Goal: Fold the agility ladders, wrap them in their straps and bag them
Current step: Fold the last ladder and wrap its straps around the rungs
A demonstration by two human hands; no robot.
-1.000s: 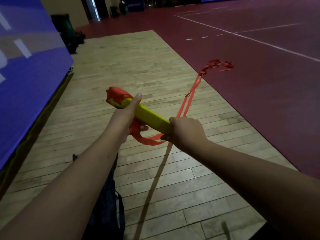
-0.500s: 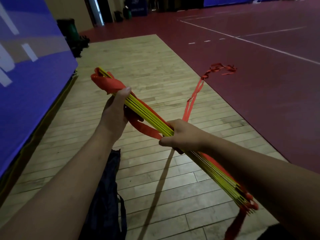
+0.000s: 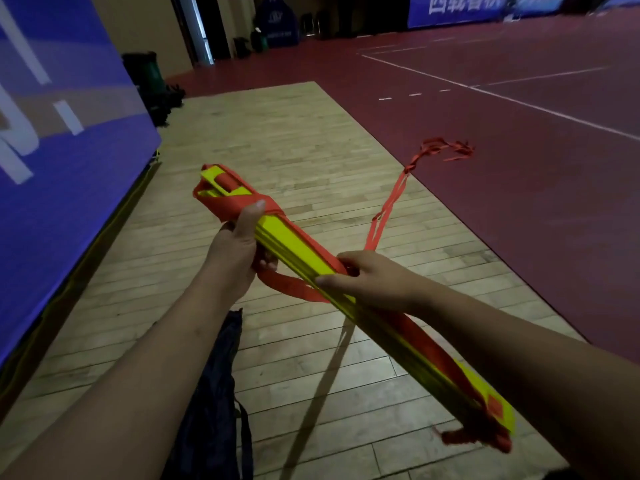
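Head view: left hand [image 3: 235, 258] gripped the folded agility ladder [image 3: 294, 244] near its far end. Right hand [image 3: 374, 282] clamped its middle, fingers curled.

folded yellow ladder bundle [image 3: 298, 244] slants midair, red strap [image 3: 388, 209] trailing floorward

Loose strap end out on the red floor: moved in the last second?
No. The strap end still lies bunched on the red court just past the wood floor edge, as before. The left hand and right hand grip the ladder bundle.

Blue panel [image 3: 69, 168], wooden floor [image 3: 277, 133], red court [image 3: 519, 209], green bin [image 3: 147, 69]
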